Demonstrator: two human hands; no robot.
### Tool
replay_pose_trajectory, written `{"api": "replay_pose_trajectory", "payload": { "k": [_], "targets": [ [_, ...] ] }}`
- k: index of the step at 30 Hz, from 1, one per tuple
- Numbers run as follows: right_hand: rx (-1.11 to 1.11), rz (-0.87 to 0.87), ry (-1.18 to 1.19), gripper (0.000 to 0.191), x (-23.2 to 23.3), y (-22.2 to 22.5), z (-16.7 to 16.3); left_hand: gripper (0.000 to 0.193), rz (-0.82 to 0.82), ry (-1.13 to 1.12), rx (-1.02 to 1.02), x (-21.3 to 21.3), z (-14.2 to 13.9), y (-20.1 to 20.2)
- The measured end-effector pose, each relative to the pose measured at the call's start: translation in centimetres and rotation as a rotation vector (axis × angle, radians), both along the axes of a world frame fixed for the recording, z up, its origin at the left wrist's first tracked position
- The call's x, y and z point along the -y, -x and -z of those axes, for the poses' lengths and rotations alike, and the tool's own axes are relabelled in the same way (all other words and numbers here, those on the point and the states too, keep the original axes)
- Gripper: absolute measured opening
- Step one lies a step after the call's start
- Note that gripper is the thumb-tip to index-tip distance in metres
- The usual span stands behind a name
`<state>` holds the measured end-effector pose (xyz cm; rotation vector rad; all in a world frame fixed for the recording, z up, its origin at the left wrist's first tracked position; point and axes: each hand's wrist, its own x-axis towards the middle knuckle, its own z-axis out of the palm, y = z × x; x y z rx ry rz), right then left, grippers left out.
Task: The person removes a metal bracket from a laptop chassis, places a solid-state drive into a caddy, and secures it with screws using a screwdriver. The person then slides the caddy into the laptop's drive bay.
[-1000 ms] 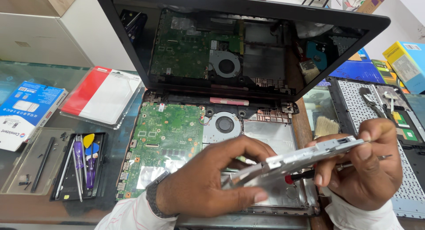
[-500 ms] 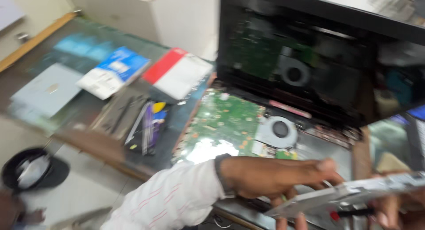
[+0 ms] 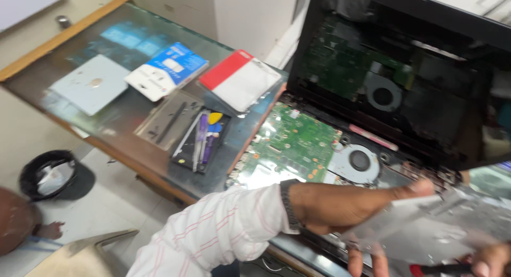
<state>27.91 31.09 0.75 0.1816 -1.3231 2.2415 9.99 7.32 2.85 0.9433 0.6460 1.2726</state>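
Left hand [image 3: 351, 205] stretched out low over the opened laptop [image 3: 340, 160], thumb on top and fingers curled beneath, pinching the near edge of a flat silver drive [image 3: 426, 221]. Drive blurred, held roughly level just above the laptop's front right part, close to the black hinge line. Right hand [image 3: 492, 261] only partly in view at the bottom right corner, fingers wrapped round a red-and-black screwdriver [image 3: 439, 268] lying just below the drive; grip closed as far as visible. Striped white sleeve [image 3: 213, 234] and a dark wristband [image 3: 290, 205] on the left arm. Inside the laptop, green circuit board [image 3: 295, 146] to the left, round grey fan [image 3: 359, 161] to its right, both bare. Dark screen [image 3: 420, 74] tilted up behind, mirroring board and fan. On the glass table [image 3: 69, 48] to the left: a black tray of small tools [image 3: 202, 141] with purple, yellow and blue pieces, just beside the laptop; a red-and-white packet [image 3: 239, 80] behind it; a blue-and-white packet [image 3: 167, 69] further left; a pale square pad [image 3: 90, 84] near the table's far left end. Down on the floor, a black bin [image 3: 53, 176] with crumpled paper inside, and another person's head and shoulder at the lower left edge.
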Motion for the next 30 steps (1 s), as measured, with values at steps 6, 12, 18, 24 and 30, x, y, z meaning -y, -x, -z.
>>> {"api": "replay_pose_trajectory", "payload": {
  "k": [6,12,18,24,30],
  "targets": [
    [0.038,0.037,-0.078,0.019,2.7,-0.4,-3.7,0.095,0.005,0.076,-0.001,0.3,0.0,-0.2],
    [0.135,0.257,-0.056,0.017,4.7,-0.7,-4.6,0.104,0.011,0.081,0.071,1.3,-1.5,0.2],
    [0.038,0.228,-0.047,0.018,3.1,-0.9,-3.9,0.098,-0.152,0.016,0.006,1.9,-1.7,0.4],
    [0.106,0.199,-0.064,0.016,1.5,-0.9,-1.2,0.073,-0.029,0.010,0.299,1.0,0.3,0.6],
    [0.018,0.026,0.070,0.014,-0.5,-0.2,1.4,0.097,-0.054,-0.057,0.079,0.5,1.3,0.2]
  ]
}}
